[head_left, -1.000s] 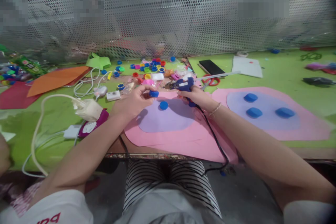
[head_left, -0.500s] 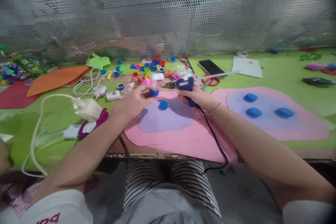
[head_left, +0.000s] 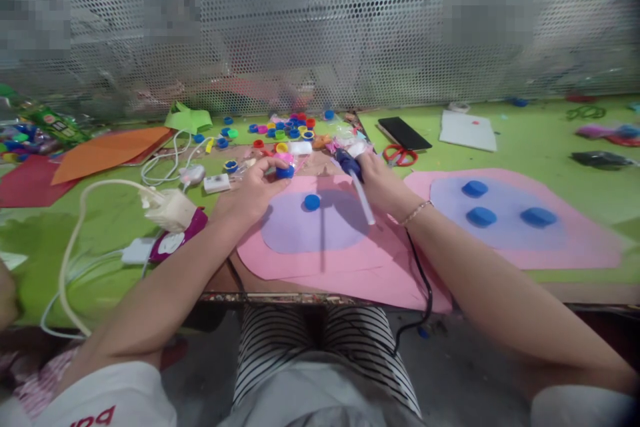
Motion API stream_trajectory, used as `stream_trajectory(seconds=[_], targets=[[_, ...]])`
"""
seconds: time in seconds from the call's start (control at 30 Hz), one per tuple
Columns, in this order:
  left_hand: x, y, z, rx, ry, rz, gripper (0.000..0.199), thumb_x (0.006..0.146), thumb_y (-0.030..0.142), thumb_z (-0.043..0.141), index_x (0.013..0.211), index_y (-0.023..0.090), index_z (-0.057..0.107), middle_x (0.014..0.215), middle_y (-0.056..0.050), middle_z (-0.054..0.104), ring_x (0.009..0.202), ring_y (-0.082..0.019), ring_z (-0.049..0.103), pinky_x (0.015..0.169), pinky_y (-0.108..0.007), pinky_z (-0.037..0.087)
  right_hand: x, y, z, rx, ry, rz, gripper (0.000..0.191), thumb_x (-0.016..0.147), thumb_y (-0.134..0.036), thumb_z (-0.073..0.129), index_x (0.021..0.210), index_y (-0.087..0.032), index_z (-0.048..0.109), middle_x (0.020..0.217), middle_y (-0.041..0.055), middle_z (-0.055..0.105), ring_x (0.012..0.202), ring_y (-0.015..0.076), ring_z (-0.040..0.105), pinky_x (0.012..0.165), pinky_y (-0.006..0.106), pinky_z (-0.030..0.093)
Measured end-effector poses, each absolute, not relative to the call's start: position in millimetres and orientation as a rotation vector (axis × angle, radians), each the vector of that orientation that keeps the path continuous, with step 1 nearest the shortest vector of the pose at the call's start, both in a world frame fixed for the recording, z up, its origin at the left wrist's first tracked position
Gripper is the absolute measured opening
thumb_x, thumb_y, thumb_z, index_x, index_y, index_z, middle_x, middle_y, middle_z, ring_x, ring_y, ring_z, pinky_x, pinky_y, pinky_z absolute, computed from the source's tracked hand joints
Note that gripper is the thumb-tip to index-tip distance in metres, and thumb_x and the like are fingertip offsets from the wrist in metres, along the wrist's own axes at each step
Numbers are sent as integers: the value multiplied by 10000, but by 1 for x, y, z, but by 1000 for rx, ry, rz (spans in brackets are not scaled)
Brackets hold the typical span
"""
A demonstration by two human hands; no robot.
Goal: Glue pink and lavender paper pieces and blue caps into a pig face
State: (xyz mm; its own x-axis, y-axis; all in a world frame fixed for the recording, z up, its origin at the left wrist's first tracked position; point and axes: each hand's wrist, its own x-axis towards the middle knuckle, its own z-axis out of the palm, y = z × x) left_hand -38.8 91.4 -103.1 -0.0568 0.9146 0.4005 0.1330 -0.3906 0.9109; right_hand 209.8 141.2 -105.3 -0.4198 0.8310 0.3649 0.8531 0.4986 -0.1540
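Between the fingers of my left hand (head_left: 253, 190) is a blue bottle cap (head_left: 285, 172), held above the far left edge of a purple paper shape (head_left: 295, 230). My right hand (head_left: 380, 183) grips a dark blue hot glue gun (head_left: 347, 161), whose clear glue stick (head_left: 364, 203) points back towards me. Another blue cap (head_left: 312, 202) sits on the purple paper, which lies on a larger pink sheet (head_left: 270, 265). To the right, a second pink sheet (head_left: 593, 247) bears a purple shape with three blue caps (head_left: 481, 216) on it.
Loose coloured caps (head_left: 293, 125) lie at the back, near red scissors (head_left: 400, 156) and a black phone (head_left: 404, 132). Plugs and a purple power strip (head_left: 177, 235) with cables stand left. A black cord (head_left: 425, 280) hangs over the front edge. A perforated metal screen (head_left: 310, 27) rises behind.
My right hand has turned the glue gun, so its glue stick swung from pointing right to pointing towards me. My left hand has shifted slightly left with the bottle cap.
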Motion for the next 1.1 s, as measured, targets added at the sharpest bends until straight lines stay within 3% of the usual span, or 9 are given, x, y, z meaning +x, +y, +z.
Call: stream_trajectory(seconds=[0.27, 0.47, 0.6, 0.67, 0.77, 0.87, 1.1], targets=[[-39, 91, -102, 1542, 1120, 1461, 372, 640, 133, 673, 1002, 198, 615, 1033, -25, 626, 893, -128, 596, 806, -269, 484, 215, 138, -105, -1534, -2628, -334, 310, 804, -192, 427, 1086, -68, 465, 1091, 213, 514, 846, 281, 554, 731, 398, 379], [-39, 88, -100, 1555, 1211, 1391, 379, 673, 174, 680, 1047, 209, 633, 988, -29, 650, 851, -128, 607, 798, -285, 496, 218, 137, -107, -1599, -2630, -73, 436, 755, -323, 500, 1144, -128, 475, 1134, 184, 490, 1013, 342, 505, 800, 460, 381], [-36, 86, -98, 1493, 1177, 1431, 340, 669, 214, 703, 1002, 200, 634, 956, -33, 649, 839, -140, 620, 765, -292, 515, 214, 128, -100, -1528, -2615, -46, 533, 668, -244, 559, 1185, -146, 477, 1179, 178, 462, 1079, 374, 459, 843, 513, 365], [-34, 84, -96, 1498, 1222, 1399, 287, 698, 227, 679, 978, 189, 630, 835, -27, 656, 722, -131, 630, 691, -282, 526, 208, 122, -94, -1374, -2471, -66, 448, 710, -236, 544, 1145, -140, 500, 1153, 180, 473, 1081, 356, 458, 843, 498, 378], [-32, 78, -92, 1624, 1349, 1292, 187, 755, 234, 611, 933, 180, 627, 681, -13, 635, 529, -105, 591, 534, -246, 489, 196, 112, -86, -984, -2300, 85, 209, 793, -197, 494, 996, -162, 530, 1012, 130, 525, 959, 248, 517, 794, 395, 429], [-26, 71, -92, 1792, 1350, 1224, 139, 761, 218, 581, 890, 183, 618, 703, -14, 635, 531, -99, 593, 499, -226, 468, 184, 101, -84, -713, -2255, 245, 135, 801, -132, 486, 925, -179, 508, 907, 72, 536, 803, 170, 524, 710, 320, 442], [-11, 60, -102, 1952, 1359, 1177, 143, 685, 109, 537, 802, 190, 524, 664, 28, 590, 542, -87, 582, 505, -206, 451, 172, 88, -90, -532, -2260, 402, 87, 799, -110, 527, 829, -177, 482, 783, 23, 526, 717, 127, 485, 643, 270, 421]])
